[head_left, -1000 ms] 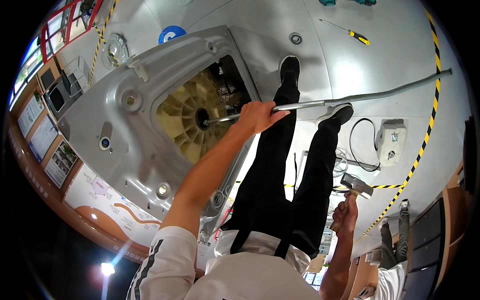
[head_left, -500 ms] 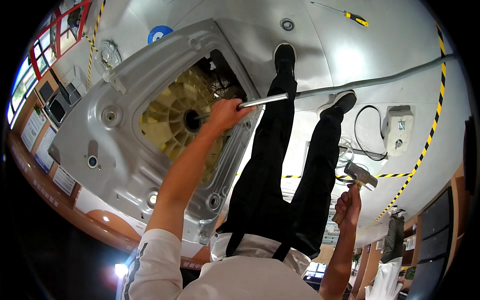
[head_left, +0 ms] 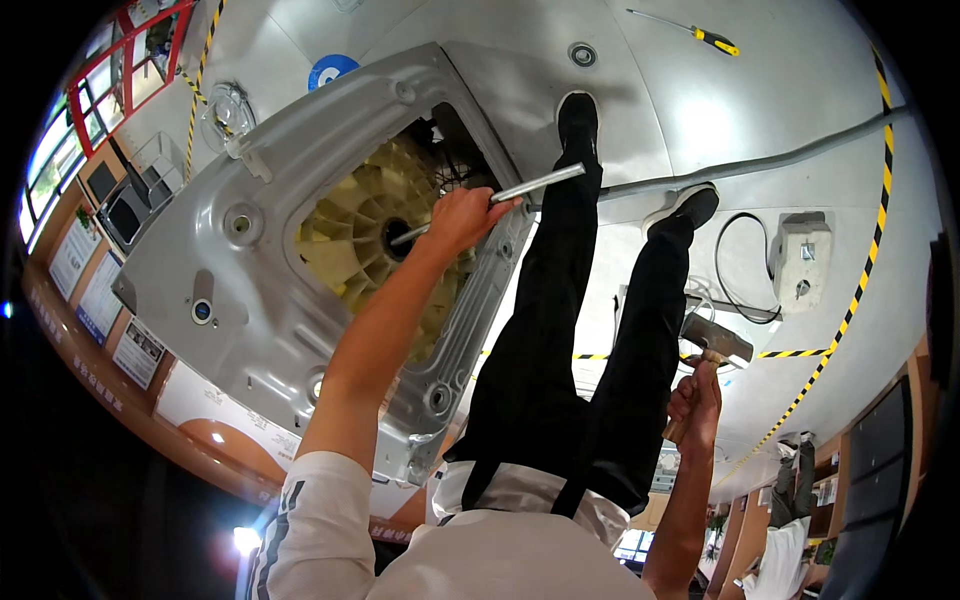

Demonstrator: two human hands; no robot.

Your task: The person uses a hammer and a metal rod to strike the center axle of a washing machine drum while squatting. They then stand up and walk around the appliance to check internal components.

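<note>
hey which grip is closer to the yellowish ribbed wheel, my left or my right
Left. Your left grip is at the ribbed wheel's right side, around a metal rod; your right grip is farther off, lower right in view, holding a hammer.

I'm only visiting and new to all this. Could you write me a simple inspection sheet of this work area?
Surface: light gray floor, with a bright glare patch.
Job's things: gray metal casing, with a yellowish ribbed part visible through its opening; metal rod; hammer.
Clutter: yellow-and-black screwdriver and pale block on the floor.
Left hand: grips the rod, which points at the ribbed part's dark center; contact there unclear.
Right hand: grips the hammer's handle.
Cables: gray hose-like line across the floor; dark cord curving near the block.
Surroundings: black-and-yellow striped tape; another person at lower right.
</note>
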